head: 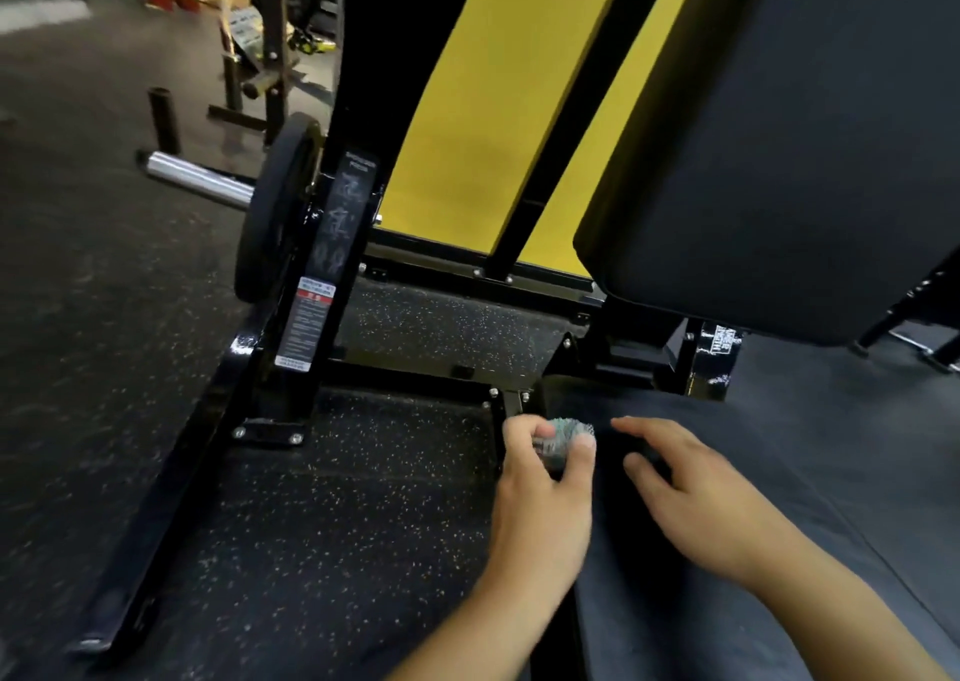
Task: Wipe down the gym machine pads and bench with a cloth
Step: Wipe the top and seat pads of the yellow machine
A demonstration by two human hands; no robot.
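Observation:
A balled-up grey-green cloth [563, 439] sits in my left hand [540, 478], whose fingers curl round it at the front left corner of the dark bench seat [753, 498]. My right hand [691, 493] lies on the same seat just to the right, fingers spread and relaxed, holding nothing. Above the seat rises a large black back pad [779, 135], tilted away from me. The cloth is partly hidden by my fingers.
The black machine frame [311, 285] with warning labels stands at left, carrying a weight plate [275, 213] on a chrome sleeve [197, 176]. Yellow panels [483, 98] rise behind. Speckled rubber floor [337, 524] spreads below; other racks stand at the back left.

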